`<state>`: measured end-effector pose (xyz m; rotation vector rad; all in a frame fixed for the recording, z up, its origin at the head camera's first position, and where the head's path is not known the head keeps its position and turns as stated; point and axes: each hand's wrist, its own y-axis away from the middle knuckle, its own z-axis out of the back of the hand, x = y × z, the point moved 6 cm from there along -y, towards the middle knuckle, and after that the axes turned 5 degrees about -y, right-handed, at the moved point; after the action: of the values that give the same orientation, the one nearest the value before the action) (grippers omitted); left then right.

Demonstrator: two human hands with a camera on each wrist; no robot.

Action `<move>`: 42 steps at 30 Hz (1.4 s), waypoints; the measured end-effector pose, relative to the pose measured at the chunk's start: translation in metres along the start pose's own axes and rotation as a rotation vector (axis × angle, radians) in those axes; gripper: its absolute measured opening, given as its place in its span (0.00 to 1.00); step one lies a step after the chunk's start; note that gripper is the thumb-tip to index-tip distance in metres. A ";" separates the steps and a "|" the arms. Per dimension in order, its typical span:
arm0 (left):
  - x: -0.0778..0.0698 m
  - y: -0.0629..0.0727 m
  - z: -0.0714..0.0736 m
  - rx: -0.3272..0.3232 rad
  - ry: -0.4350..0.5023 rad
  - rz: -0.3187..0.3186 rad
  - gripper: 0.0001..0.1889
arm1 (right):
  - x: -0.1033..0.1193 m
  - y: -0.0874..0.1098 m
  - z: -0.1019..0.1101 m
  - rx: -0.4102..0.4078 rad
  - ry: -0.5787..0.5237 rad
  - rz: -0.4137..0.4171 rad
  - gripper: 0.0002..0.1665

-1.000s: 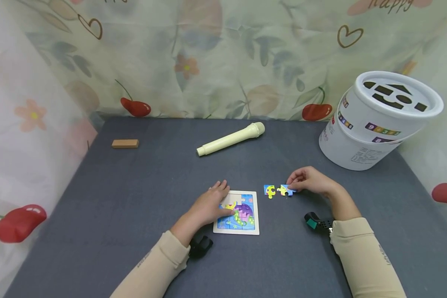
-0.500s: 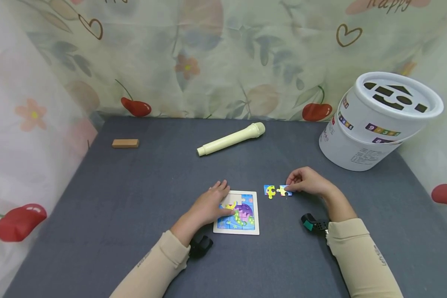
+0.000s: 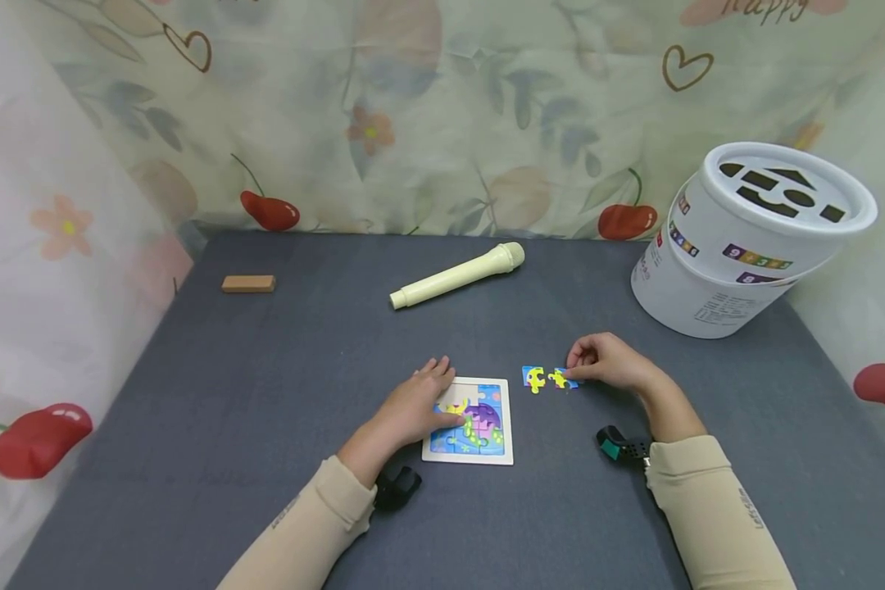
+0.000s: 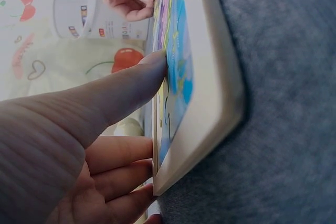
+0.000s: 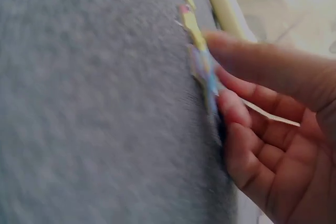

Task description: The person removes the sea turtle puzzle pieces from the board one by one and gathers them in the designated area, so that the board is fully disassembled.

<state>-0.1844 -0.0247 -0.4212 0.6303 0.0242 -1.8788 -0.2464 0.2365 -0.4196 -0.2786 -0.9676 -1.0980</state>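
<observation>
My left hand [image 3: 409, 410] lies over the left side of a square puzzle board [image 3: 509, 426] with a pale wooden frame. Its thumb presses on the picture, and the other fingers stretch along the frame's left edge, as the left wrist view [image 4: 207, 66] also shows. A bare patch shows at the top of the board, above a purple and green picture. To the right, my right hand [image 3: 612, 360] pinches the blue-and-yellow puzzle piece [image 3: 560, 378] between thumb and index finger, low over the table. Just left of it lies a second blue-and-yellow puzzle piece [image 3: 533, 378].
Behind the board lies a cream toy microphone [image 3: 457, 276]. A small brown wooden block [image 3: 247, 284] sits at the far left. At the back right stands a white bucket [image 3: 708, 295] with shaped holes in its lid. A patterned curtain [image 3: 442, 123] hangs behind the grey table [image 3: 324, 344].
My right hand has shifted slightly left over the last second, and its thumb now covers more of the pinched piece. The left hand and the board have stayed in place.
</observation>
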 end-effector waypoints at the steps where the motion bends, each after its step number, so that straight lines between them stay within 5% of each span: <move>1: 0.000 0.000 0.000 0.000 0.002 -0.001 0.39 | 0.000 0.001 0.000 0.005 -0.001 0.000 0.12; 18: -0.001 0.000 0.000 0.006 -0.007 0.000 0.39 | 0.007 0.008 -0.002 0.055 0.017 0.042 0.18; 26: -0.011 0.001 0.002 0.017 -0.072 -0.030 0.39 | 0.020 0.009 -0.003 -0.033 0.058 0.040 0.20; 31: -0.023 -0.003 0.001 0.028 -0.078 -0.030 0.39 | 0.040 0.003 -0.016 -0.027 0.050 0.096 0.19; 42: -0.035 -0.008 -0.005 0.014 -0.120 -0.021 0.37 | 0.075 -0.024 -0.059 0.119 0.109 0.175 0.14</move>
<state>-0.1804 0.0106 -0.4128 0.5272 -0.0603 -1.9355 -0.2270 0.1413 -0.4019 -0.2001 -0.8903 -0.8839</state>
